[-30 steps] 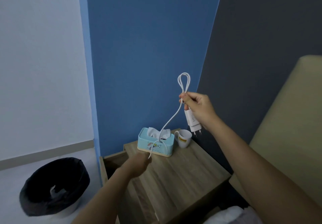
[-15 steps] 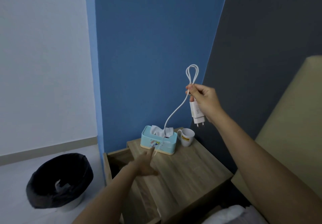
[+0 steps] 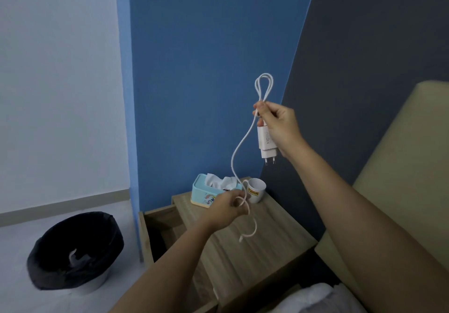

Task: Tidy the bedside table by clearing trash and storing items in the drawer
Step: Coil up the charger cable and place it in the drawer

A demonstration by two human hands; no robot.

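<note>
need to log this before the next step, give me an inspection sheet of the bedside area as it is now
surface: wooden bedside table, top mostly bare; its drawer pulled open on the left.
job's things: white charger plug and its white cable, both held in the air.
clutter: light blue tissue box and white mug at the back of the top.
grippers: right hand shut on plug and looped cable; left hand pinching the lower cable.
cables: loop above the right hand, loose end hanging over the top.
surroundings: black-lined bin on the floor, blue wall, beige headboard.
</note>
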